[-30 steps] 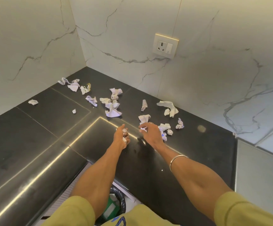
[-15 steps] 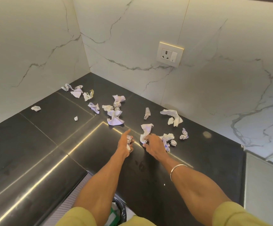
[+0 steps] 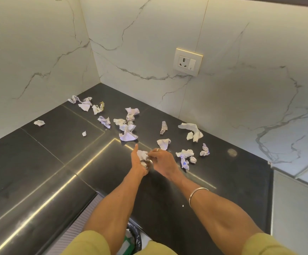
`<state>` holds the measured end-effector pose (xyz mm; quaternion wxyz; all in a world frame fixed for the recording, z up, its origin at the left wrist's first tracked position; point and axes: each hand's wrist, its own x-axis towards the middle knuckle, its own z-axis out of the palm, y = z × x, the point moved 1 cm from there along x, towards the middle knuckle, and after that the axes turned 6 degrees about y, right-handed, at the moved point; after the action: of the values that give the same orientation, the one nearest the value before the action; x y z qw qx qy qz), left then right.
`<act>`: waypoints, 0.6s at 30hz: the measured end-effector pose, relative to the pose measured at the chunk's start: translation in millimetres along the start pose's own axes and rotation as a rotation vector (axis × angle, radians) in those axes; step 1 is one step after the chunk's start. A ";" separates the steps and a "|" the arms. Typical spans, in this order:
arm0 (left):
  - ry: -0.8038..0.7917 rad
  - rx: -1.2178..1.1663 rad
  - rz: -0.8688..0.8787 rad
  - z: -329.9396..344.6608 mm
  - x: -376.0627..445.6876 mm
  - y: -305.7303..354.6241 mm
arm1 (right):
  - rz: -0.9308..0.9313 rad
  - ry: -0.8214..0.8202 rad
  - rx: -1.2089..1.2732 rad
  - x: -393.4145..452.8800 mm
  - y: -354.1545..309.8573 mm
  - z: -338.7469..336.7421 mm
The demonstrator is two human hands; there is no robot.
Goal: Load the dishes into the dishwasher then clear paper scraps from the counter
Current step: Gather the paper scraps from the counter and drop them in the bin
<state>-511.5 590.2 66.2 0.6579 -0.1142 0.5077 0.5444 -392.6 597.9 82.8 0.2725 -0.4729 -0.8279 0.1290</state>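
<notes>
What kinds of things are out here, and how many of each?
Crumpled white paper scraps loose on black counter: about 17, some overlapping
White paper wad gripped by left hand and right hand: 1
White wall socket: 1
Total: about 19

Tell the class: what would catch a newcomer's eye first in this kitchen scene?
White crumpled paper scraps lie scattered over the black counter, out toward its far corner. At the middle, the left hand holds a wad of paper while the right hand pinches at it. A white socket sits on the marble wall behind.
</notes>
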 end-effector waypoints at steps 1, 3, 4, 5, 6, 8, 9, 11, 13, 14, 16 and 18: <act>-0.026 -0.013 -0.003 -0.4 -2.7 1.8 | -0.047 -0.014 -0.026 -2.3 1.3 0.2; -0.048 0.045 0.000 -0.9 -5.2 2.5 | -0.110 -0.052 -0.067 -7.4 4.8 -0.2; -0.058 0.088 -0.009 -1.4 -6.5 1.2 | -0.128 -0.069 -0.087 -9.1 6.0 -1.0; -0.060 0.105 -0.024 -1.7 -7.6 -0.6 | -0.141 -0.079 -0.102 -9.9 6.4 -1.6; -0.041 0.115 -0.029 -2.1 -7.1 -1.2 | -0.145 -0.086 -0.107 -9.6 6.4 -2.3; -0.027 0.123 -0.029 -1.0 -8.1 0.1 | -0.142 -0.118 -0.106 -6.9 5.8 -2.0; -0.035 0.123 -0.036 0.8 -9.2 1.1 | -0.148 -0.138 -0.109 -5.4 5.1 -1.9; -0.040 0.117 -0.048 7.0 -11.0 4.2 | -0.168 -0.165 -0.120 -2.0 4.1 -3.0; -0.018 0.101 -0.017 13.1 -9.9 5.8 | -0.179 -0.170 -0.114 0.5 5.2 -3.4; 0.018 0.092 0.019 14.4 -6.2 6.3 | -0.187 -0.165 -0.110 1.5 5.1 -3.8; 0.136 0.060 0.078 12.0 7.0 7.7 | -0.190 -0.146 -0.084 3.5 4.9 -3.2; 0.223 -0.002 0.091 12.6 14.6 10.6 | -0.142 -0.105 -0.026 5.8 9.0 -1.8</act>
<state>-515.0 611.9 64.6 0.5719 -0.1517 0.5818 0.5581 -387.5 607.5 82.0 0.2310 -0.4093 -0.8740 0.1232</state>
